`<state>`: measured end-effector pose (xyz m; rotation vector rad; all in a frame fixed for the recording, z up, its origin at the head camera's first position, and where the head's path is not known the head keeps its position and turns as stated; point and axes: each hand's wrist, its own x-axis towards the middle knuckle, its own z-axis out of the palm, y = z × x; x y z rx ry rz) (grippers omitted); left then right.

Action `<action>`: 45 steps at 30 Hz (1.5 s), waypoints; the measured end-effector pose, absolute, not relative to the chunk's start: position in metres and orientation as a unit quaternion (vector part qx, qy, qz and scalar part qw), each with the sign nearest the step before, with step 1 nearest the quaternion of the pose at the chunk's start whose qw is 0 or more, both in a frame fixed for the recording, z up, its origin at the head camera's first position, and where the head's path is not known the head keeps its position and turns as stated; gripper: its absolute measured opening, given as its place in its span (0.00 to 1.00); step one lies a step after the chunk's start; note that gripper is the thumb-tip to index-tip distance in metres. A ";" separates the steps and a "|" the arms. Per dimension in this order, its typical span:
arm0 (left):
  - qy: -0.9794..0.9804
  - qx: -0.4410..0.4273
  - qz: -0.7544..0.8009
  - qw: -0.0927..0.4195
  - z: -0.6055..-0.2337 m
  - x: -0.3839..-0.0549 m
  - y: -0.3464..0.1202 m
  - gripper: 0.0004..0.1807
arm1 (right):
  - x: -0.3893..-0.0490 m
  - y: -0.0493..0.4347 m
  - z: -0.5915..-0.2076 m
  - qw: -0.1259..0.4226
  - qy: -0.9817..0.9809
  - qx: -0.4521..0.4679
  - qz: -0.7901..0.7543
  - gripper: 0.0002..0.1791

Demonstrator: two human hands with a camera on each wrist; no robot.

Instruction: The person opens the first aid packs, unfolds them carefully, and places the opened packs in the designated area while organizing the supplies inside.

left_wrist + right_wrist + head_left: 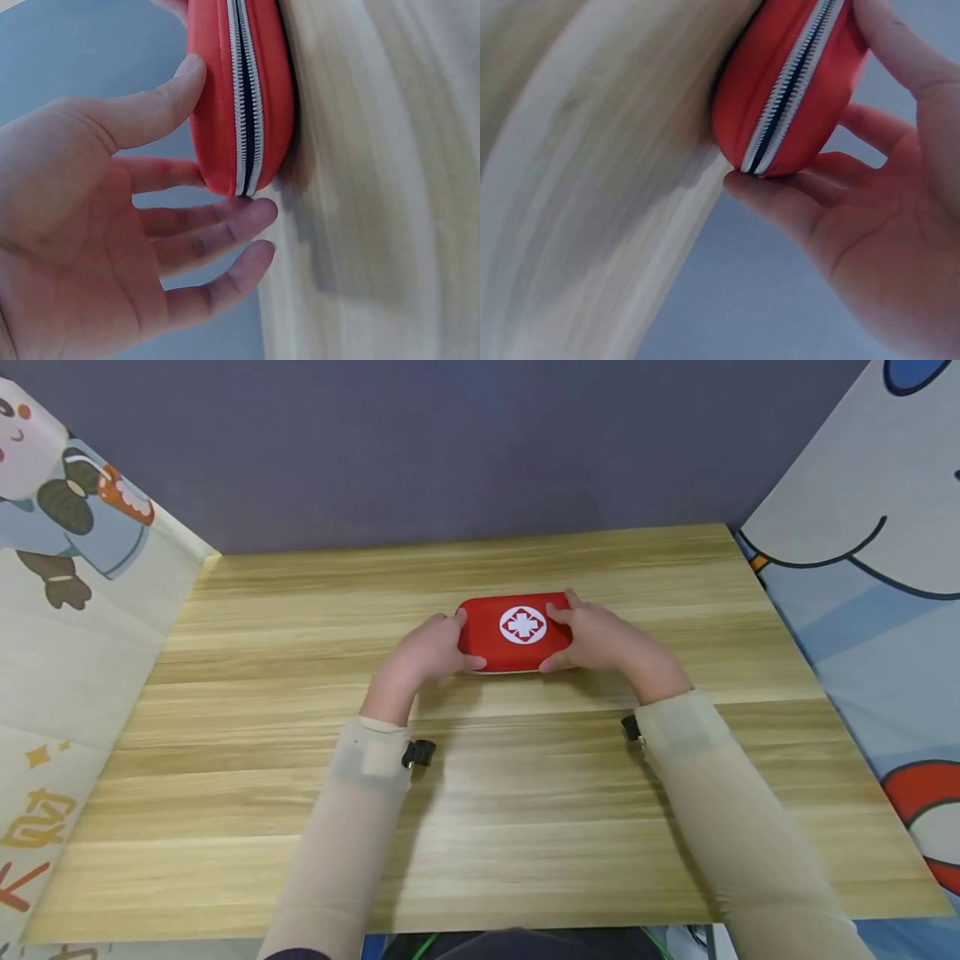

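Observation:
A red first-aid case (517, 643) with a white cross emblem lies flat near the middle of the wooden table. My left hand (433, 647) grips its left end, the thumb near the front edge. At the right end my right hand (600, 639) holds it the same way, with thumb and fingers spread around the corners. In the left wrist view a white-toothed zipper (247, 97) runs closed along the case's side. The right wrist view also shows the case (742, 97) between thumb and fingers, its underside close over the tabletop.
The table (525, 827) has light wood grain. A grey-blue panel (465, 452) stands along its far edge. Printed cartoon walls flank it, one on the left (82, 652) and one on the right (847, 635). Small black wrist cameras (420, 752) sit on both sleeves.

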<state>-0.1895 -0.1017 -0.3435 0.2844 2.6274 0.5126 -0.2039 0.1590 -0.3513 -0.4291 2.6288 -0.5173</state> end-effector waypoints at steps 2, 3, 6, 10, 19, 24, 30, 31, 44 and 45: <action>0.950 0.105 0.185 0.227 -0.342 -0.195 -0.101 0.54 | -0.207 0.158 -0.351 0.213 0.946 -0.153 -0.188 0.58; 0.949 0.105 0.186 0.232 -0.341 -0.197 -0.101 0.54 | -0.207 0.158 -0.350 0.214 0.946 -0.152 -0.190 0.58; 0.946 0.100 0.192 0.241 -0.339 -0.199 -0.101 0.54 | -0.207 0.157 -0.350 0.215 0.945 -0.150 -0.195 0.58; 0.948 0.097 0.178 0.244 -0.340 -0.196 -0.099 0.59 | -0.205 0.155 -0.349 0.215 0.945 -0.148 -0.198 0.57; 0.971 0.098 0.086 0.202 -0.347 -0.190 -0.090 0.62 | -0.203 0.154 -0.351 0.210 0.950 -0.155 -0.173 0.58; 0.971 0.094 0.090 0.203 -0.345 -0.188 -0.091 0.61 | -0.202 0.154 -0.351 0.212 0.951 -0.160 -0.157 0.60; 0.971 0.099 0.107 0.189 -0.345 -0.186 -0.095 0.61 | -0.200 0.153 -0.353 0.209 0.953 -0.174 -0.131 0.61; 0.971 0.101 0.111 0.186 -0.346 -0.186 -0.096 0.60 | -0.200 0.153 -0.353 0.206 0.954 -0.178 -0.128 0.60; 0.968 0.116 0.138 0.174 -0.344 -0.180 -0.106 0.54 | -0.201 0.158 -0.337 0.199 0.948 -0.207 -0.141 0.47; 0.968 0.116 0.138 0.174 -0.343 -0.178 -0.107 0.53 | -0.202 0.159 -0.336 0.201 0.947 -0.208 -0.140 0.47</action>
